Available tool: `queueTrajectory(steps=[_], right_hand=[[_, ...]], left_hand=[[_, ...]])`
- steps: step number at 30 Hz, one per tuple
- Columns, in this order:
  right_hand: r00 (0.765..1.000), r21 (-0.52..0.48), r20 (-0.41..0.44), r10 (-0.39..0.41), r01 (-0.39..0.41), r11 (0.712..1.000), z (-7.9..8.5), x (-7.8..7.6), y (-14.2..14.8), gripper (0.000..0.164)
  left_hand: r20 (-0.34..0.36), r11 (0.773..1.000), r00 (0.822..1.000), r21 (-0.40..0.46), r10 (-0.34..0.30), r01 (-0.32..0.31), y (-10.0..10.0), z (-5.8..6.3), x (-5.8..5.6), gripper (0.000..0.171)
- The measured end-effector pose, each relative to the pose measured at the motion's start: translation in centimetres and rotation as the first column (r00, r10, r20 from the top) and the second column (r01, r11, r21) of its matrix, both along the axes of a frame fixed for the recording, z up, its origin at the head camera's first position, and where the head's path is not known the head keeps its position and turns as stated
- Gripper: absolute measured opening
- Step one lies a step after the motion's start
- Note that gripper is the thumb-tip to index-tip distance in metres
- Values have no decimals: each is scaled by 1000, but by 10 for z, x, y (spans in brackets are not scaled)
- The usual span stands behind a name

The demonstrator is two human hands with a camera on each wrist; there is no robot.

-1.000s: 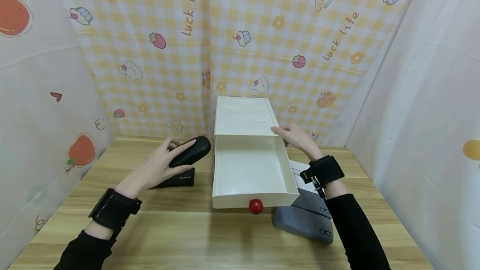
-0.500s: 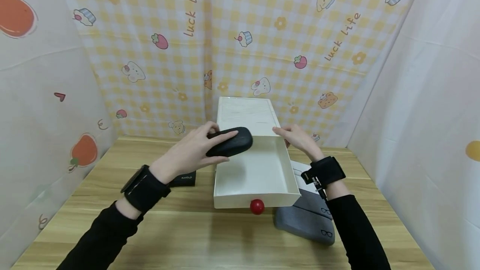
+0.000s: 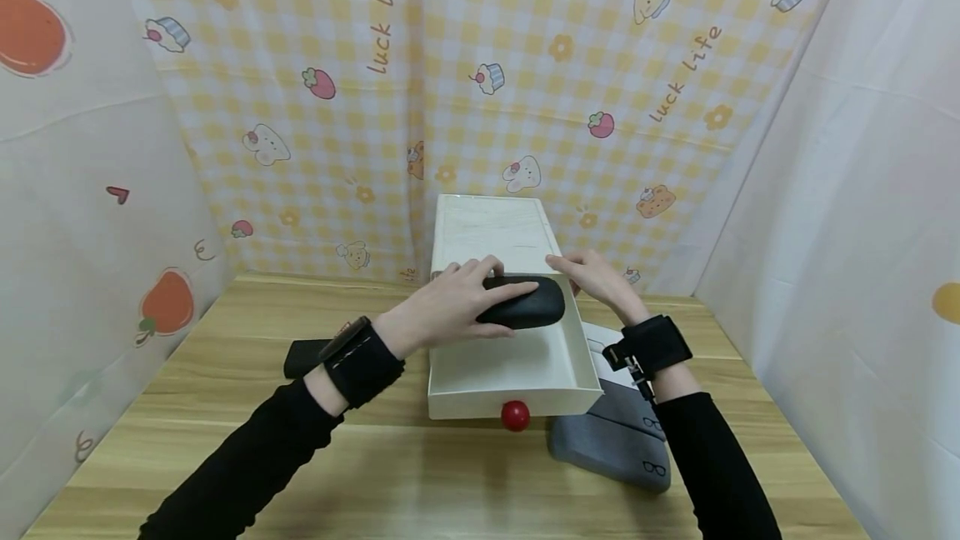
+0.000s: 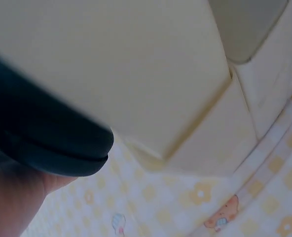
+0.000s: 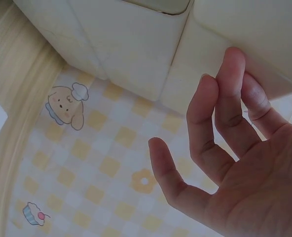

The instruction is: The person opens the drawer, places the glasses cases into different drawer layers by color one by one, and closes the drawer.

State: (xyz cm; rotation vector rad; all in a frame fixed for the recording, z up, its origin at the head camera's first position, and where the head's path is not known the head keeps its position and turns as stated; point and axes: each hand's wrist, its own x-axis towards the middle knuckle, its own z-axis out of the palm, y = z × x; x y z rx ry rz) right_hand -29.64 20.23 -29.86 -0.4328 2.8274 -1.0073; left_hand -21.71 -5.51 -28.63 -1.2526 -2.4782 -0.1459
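In the head view, my left hand [image 3: 450,307] grips a black hard glasses case [image 3: 525,307] from above, thumb at its near side and fingers over its far side. The case hangs over the pulled-out drawer [image 3: 513,365] of a white box [image 3: 495,232]; nothing shows on the drawer's visible floor. In the left wrist view, the rounded end of the glasses case [image 4: 52,133] shows a seam close by the box wall. My right hand [image 3: 596,277] rests at the right front edge of the box's shell. The right wrist view shows its loosely bent fingers [image 5: 230,89] against the box side.
A red round knob [image 3: 515,416] sits on the drawer front. Right of the drawer lie grey cases with glasses prints [image 3: 607,452] and a white item [image 3: 611,361], partly under the right forearm. A black case [image 3: 302,357] lies left, partly behind the left wrist.
My left hand has carried the black glasses case rightward from beside the box to over the drawer, lower now than half a second ago. The right hand has stayed at the box edge.
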Motion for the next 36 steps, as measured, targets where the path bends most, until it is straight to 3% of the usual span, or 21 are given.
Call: queueTrajectory(steps=[4,9,12,19,24,32,36], right_hand=[[1000,-15,8,9,-9,1000,0,0,1,49],[1000,-11,15,1,-1,1000,-1,1,1,51],[1000,-3,11,-6,6,1000,-1,2,1,51],[1000,-25,6,3,-3,1000,0,2,0,49],[1000,-23,7,9,-9,1000,0,1,0,49],[1000,-21,3,8,-8,1000,0,0,1,50],[1000,-26,6,6,-6,1000,0,-1,1,50]], left_hand=[[14,995,1000,-99,-3,5,11,-8,-3,61],[28,973,1000,-230,14,-7,18,-18,-6,62],[35,964,999,-264,32,-22,19,-24,-8,62],[95,971,990,-224,108,-85,21,-25,-12,57],[144,966,978,-234,150,-114,22,-24,-12,63],[36,981,992,-162,118,-111,19,-24,-15,53],[-11,989,997,-125,75,-76,17,-24,-15,46]])
